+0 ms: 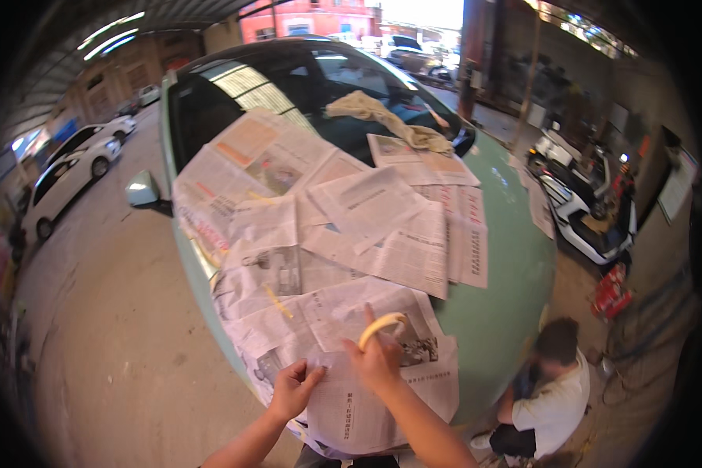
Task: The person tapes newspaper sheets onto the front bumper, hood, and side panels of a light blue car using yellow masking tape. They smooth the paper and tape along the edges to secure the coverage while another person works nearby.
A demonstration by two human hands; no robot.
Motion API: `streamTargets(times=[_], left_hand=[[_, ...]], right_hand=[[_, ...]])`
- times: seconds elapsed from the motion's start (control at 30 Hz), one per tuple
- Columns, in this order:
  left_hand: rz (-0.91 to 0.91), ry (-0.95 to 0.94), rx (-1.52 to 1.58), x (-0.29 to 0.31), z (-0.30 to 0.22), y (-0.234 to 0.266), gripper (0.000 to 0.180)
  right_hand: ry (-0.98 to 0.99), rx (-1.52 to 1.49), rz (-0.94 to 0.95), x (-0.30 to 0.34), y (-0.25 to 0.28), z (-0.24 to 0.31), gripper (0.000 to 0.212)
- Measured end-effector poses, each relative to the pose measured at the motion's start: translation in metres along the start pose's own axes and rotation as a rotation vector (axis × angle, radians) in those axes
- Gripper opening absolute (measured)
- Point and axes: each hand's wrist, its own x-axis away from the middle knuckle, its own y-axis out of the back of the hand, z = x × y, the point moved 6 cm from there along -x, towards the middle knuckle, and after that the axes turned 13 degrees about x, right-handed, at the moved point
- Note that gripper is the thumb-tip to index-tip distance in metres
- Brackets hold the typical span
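Sheets of newspaper [382, 405] lie overlapped across the hood of a pale green car [495, 312]. My right hand [376, 365] is over the near sheets, with a roll of yellow masking tape [381, 326] hooked round its fingers and one finger pointing up. To its left, my left hand [293, 390] is closed in a pinch at the upper left of the nearest sheet. Whatever lies between those fingertips is too small to make out. Short strips of yellow tape [279, 303] stick to the paper on the left.
A crumpled beige cloth [390, 121] lies at the base of the windshield [273, 86]. The side mirror [142, 189] juts out at the left. At the lower right a person [554, 398] in a white shirt crouches beside the car. A motor scooter [581, 210] stands to the right, and white cars [74, 168] are parked far left.
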Motion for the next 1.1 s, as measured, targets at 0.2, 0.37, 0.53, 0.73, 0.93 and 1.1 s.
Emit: streamTargets(times=[0.2,0.37,0.53,0.73,0.93,1.1], left_hand=[[-0.107,-0.109,-0.062,0.067,-0.036,0.04,0.013],[-0.229,-0.125,-0.013,0.109,-0.062,0.108,0.016],[-0.311,-0.184,-0.015,0.11,-0.077,0.201,0.017],[-0.445,-0.212,-0.073,0.121,-0.078,0.352,0.016],[-0.622,-0.306,-0.086,0.142,-0.129,0.49,0.014],[-0.77,-0.388,-0.118,0.162,-0.17,0.562,0.012]], right_hand=[[-0.005,-0.232,0.215,0.04,0.043,-0.039,0.098],[-0.031,-0.232,0.327,0.068,0.065,-0.023,0.104],[-0.304,-0.137,0.606,0.097,0.054,0.028,0.033],[-0.419,-0.088,0.794,0.104,-0.009,0.146,0.022],[-0.144,-0.046,0.767,0.06,-0.077,0.291,0.026],[-0.038,-0.13,0.727,0.025,-0.118,0.35,0.028]])
